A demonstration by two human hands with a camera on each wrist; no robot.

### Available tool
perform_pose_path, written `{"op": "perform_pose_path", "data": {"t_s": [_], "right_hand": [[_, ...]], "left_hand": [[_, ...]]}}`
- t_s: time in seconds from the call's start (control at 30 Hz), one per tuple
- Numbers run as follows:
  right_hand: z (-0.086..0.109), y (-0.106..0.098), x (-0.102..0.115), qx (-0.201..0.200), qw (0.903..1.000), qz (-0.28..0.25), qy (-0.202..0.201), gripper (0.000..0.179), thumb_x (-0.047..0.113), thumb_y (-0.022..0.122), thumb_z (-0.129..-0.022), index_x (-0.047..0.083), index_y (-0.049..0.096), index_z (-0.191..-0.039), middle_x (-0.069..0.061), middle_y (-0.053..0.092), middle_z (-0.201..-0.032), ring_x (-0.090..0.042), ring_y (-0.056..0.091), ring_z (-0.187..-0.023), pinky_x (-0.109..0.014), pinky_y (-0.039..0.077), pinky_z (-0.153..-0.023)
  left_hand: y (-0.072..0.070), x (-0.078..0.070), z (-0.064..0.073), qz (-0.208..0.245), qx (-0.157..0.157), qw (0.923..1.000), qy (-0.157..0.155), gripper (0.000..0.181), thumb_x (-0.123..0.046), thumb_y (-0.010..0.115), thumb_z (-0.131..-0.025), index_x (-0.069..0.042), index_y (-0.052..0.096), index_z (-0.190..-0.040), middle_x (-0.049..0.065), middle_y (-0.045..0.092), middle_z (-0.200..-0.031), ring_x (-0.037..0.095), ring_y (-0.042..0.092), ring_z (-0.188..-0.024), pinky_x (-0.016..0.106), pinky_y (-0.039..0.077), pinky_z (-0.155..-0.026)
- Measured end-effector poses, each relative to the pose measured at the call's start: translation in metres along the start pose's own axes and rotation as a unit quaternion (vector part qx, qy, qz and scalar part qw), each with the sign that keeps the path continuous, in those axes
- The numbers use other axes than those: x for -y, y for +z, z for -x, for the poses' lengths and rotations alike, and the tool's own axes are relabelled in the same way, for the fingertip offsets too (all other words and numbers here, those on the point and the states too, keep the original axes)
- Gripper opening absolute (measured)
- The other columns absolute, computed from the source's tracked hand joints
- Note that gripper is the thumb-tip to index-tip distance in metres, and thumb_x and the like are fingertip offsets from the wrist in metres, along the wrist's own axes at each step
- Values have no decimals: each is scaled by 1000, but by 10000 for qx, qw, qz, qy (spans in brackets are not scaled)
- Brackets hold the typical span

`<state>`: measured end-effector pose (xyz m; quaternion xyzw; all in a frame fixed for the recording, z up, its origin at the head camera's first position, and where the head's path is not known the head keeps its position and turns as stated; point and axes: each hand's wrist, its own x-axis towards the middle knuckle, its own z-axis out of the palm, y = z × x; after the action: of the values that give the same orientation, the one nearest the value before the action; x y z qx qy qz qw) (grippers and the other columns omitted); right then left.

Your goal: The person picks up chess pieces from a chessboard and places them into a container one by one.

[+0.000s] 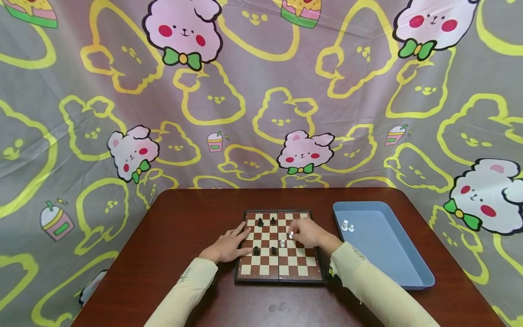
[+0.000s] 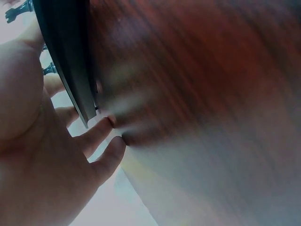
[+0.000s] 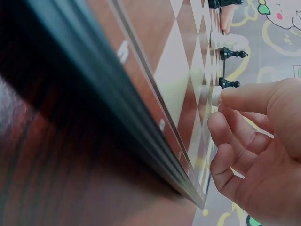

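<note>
A brown-and-cream chessboard (image 1: 268,271) with a dark frame lies on the table. My left hand (image 1: 224,245) rests at its left edge, fingers spread and thumb over the border. In the left wrist view, fingertips (image 2: 118,141) reach past the board's black side (image 2: 66,56). Over the right half, my right hand (image 1: 308,231) pinches a small white chess piece (image 3: 216,95) between thumb and finger, close to the squares. Another white chess piece (image 1: 283,244) stands just left of it. Several black chess pieces, among them one near my left thumb (image 1: 256,250), stand on the left half.
A blue-grey tray (image 1: 384,250) sits right of the board, beside my right forearm. Two white chess pieces, a taller one (image 1: 345,225) and a shorter one (image 1: 351,228), stand at its left side. Patterned cloth (image 1: 253,68) hangs around the brown table (image 1: 184,218).
</note>
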<state>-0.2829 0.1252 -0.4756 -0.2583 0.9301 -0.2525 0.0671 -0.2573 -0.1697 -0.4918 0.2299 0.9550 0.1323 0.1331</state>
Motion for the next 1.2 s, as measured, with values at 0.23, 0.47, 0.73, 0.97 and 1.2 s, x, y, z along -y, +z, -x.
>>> {"op": "perform_pose_path", "data": {"t_s": [0.23,0.47,0.73,0.97,1.2], "right_hand": [[10,-10,0,-240,9994,-158,-170,7,5,66,-88,11,71,-87,7,62,-77,-9,53,-67,-30,45,-61],[20,-24,-1,-246,9994,-254,-47,7,9,65,-89,10,71,-93,7,61,-78,-9,54,-67,-30,45,-59],[31,-48,-9,-360,9990,-251,60,8,10,65,-89,7,71,-94,6,61,-82,-10,54,-67,-32,45,-60],[37,-66,-27,-536,9983,-219,-33,8,8,64,-89,6,70,-93,4,62,-83,-11,53,-66,-32,44,-60],[46,-82,-41,-593,9976,-305,180,8,7,62,-88,6,69,-91,3,63,-80,-14,50,-63,-32,43,-58]], "left_hand": [[0,1,0,28,23,10000,-46,75,-59,45,-93,-19,25,-152,8,7,-158,40,25,-135,59,27,-102],[0,2,1,24,64,10000,-62,74,-59,45,-93,-19,24,-152,8,7,-158,40,25,-136,59,26,-102],[0,2,0,16,65,9999,-80,75,-60,45,-92,-19,25,-152,7,7,-158,39,24,-136,58,27,-103],[-1,2,-1,26,83,9999,-64,75,-59,45,-93,-19,24,-152,7,7,-158,39,24,-136,59,25,-103],[0,1,-2,21,105,9999,-78,75,-60,45,-93,-19,24,-152,8,7,-158,40,24,-136,59,26,-102]]}}
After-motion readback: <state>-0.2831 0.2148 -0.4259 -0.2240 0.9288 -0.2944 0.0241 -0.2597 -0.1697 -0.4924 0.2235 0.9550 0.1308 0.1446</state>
